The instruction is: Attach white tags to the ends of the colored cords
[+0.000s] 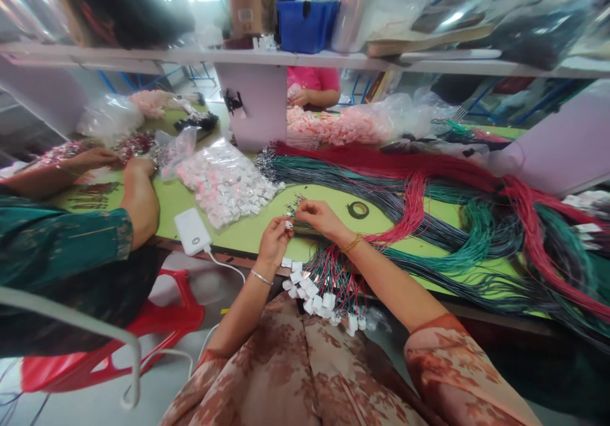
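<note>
My left hand point(275, 241) pinches a small white plastic connector point(288, 224) above the table's front edge. Close beside it, my right hand point(320, 217) is closed, fingertips pressed together at the end of thin wires near the connector; the exact wire between them is too small to make out. Just behind the fingers lie loose wire ends with metal terminals point(296, 205). Below my hands, a bunch of finished-looking wires with white connectors point(312, 289) hangs over the table edge towards my lap.
Long bundles of red wires point(414, 162), green wires point(476, 222) and dark wires point(381, 206) cover the right side. A bag of white connectors point(229, 184), a power bank point(192, 231) and a tape roll point(358, 209) lie around. A co-worker's arm point(140, 197) is at left.
</note>
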{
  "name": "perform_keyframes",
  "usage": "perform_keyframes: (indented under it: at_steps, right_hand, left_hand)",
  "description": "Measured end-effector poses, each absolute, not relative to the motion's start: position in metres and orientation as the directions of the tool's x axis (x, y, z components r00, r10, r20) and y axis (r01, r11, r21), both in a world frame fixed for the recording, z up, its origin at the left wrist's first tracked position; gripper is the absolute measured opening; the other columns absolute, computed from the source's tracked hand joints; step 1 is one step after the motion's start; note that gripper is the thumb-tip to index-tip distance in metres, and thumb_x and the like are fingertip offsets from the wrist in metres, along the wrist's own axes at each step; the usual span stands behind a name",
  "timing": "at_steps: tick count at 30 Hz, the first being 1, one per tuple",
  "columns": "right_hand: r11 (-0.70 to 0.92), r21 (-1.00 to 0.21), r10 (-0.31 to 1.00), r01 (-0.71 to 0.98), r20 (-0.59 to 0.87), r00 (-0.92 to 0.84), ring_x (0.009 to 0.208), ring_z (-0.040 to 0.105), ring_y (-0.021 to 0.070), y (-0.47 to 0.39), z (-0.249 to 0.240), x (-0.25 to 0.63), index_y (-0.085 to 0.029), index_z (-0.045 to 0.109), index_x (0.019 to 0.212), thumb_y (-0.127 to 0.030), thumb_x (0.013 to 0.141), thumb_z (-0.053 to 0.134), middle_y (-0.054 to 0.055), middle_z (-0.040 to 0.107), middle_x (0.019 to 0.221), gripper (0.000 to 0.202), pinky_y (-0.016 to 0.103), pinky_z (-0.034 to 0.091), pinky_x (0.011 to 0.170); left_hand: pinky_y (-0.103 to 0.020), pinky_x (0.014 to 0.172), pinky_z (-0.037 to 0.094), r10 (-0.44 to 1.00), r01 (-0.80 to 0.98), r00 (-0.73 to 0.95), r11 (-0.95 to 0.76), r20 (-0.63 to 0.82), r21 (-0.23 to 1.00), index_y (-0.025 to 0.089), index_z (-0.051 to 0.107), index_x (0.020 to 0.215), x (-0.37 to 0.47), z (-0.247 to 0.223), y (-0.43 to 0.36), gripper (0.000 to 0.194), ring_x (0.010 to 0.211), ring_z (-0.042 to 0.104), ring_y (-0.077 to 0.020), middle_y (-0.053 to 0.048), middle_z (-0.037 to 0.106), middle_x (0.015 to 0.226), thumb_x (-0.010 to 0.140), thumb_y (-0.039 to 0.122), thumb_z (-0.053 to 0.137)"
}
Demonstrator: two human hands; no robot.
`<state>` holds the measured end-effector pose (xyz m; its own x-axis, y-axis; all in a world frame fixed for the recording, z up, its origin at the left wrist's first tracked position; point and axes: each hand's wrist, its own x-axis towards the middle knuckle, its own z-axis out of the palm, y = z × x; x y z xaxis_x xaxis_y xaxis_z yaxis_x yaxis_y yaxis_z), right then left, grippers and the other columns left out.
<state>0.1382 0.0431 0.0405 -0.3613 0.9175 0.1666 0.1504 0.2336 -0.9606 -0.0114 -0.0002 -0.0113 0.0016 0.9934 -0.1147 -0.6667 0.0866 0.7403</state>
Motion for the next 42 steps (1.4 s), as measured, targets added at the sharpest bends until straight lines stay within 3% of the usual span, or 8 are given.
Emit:
perform_keyframes:
  at_steps: [6,10,21,29,32,36,42]
  right_hand:
    - [0.269,-0.9,0.934,0.344,0.156,-0.323,0.054,0.038,0.0085,0.025,0.025,0.142,-0.015,0.059,0.064,-0.033,0.076,0.055,-0.003,0.049,0.057,0.022,0.022,0.031,0.054]
    - [0.308,-0.855,0.931,0.418,0.181,-0.316,0.054,0.041,0.0095,0.021,0.019,0.142,-0.016,0.06,0.063,-0.028,0.077,0.052,-0.002,0.052,0.057,0.02,0.023,0.034,0.055]
    - [0.252,-0.853,0.955,0.457,0.143,-0.261,0.049,0.039,0.0096,0.024,0.01,0.141,-0.016,0.057,0.058,-0.028,0.077,0.05,-0.003,0.046,0.05,0.023,0.022,0.029,0.048]
    - [0.329,-0.825,0.928,0.46,0.19,-0.322,0.05,0.038,0.0092,0.021,0.01,0.137,-0.017,0.052,0.057,-0.026,0.079,0.05,-0.003,0.047,0.051,0.023,0.022,0.028,0.05]
    - [0.388,-0.782,0.901,0.487,0.21,-0.38,0.051,0.039,0.0097,0.018,0.01,0.139,-0.018,0.051,0.058,-0.028,0.083,0.049,-0.003,0.048,0.053,0.027,0.023,0.028,0.051]
    - [0.473,-0.725,0.857,0.501,0.246,-0.453,0.054,0.043,0.0104,0.011,0.014,0.142,-0.018,0.054,0.065,-0.026,0.087,0.045,-0.002,0.053,0.058,0.026,0.023,0.03,0.054]
    - [0.48,-0.617,0.865,0.624,0.214,-0.454,0.052,0.041,0.0105,0.008,0.023,0.145,-0.017,0.054,0.063,-0.026,0.086,0.048,-0.001,0.053,0.056,0.025,0.024,0.028,0.055]
  left_hand:
    - [-0.023,0.064,0.043,0.993,-0.694,0.013,0.094,-0.119,0.713,0.016,0.065,0.085,-0.011,-0.012,0.0,0.02,0.068,0.056,-0.0088,-0.005,0.067,0.088,0.07,0.025,0.075]
    - [-0.023,0.064,0.043,0.993,-0.679,0.014,0.096,-0.118,0.728,0.016,0.065,0.086,-0.01,-0.009,-0.002,0.022,0.067,0.056,-0.0089,-0.005,0.068,0.089,0.07,0.026,0.076]
    - [-0.023,0.066,0.044,0.997,-0.601,-0.059,0.007,-0.053,0.799,0.015,0.065,0.084,-0.009,-0.01,-0.001,0.027,0.067,0.056,-0.008,-0.005,0.069,0.087,0.067,0.031,0.079]
    - [-0.021,0.058,0.042,0.996,-0.538,-0.044,0.037,-0.071,0.842,0.016,0.069,0.083,-0.006,-0.012,-0.001,0.03,0.059,0.053,-0.0074,-0.002,0.066,0.074,0.063,0.035,0.081]
    - [-0.021,0.054,0.038,0.995,-0.476,-0.034,0.062,-0.089,0.877,0.014,0.071,0.084,-0.006,-0.014,-0.002,0.031,0.054,0.049,-0.0069,0.0,0.063,0.064,0.064,0.036,0.08]
    - [-0.021,0.054,0.038,0.993,-0.466,-0.061,0.057,-0.096,0.883,0.015,0.072,0.087,-0.004,-0.014,-0.003,0.033,0.056,0.051,-0.0073,-0.001,0.065,0.07,0.065,0.038,0.079]
    - [-0.02,0.053,0.038,0.995,-0.426,-0.044,0.063,-0.09,0.902,0.014,0.072,0.085,-0.001,-0.014,-0.005,0.033,0.054,0.049,-0.0062,0.001,0.063,0.064,0.063,0.036,0.08]
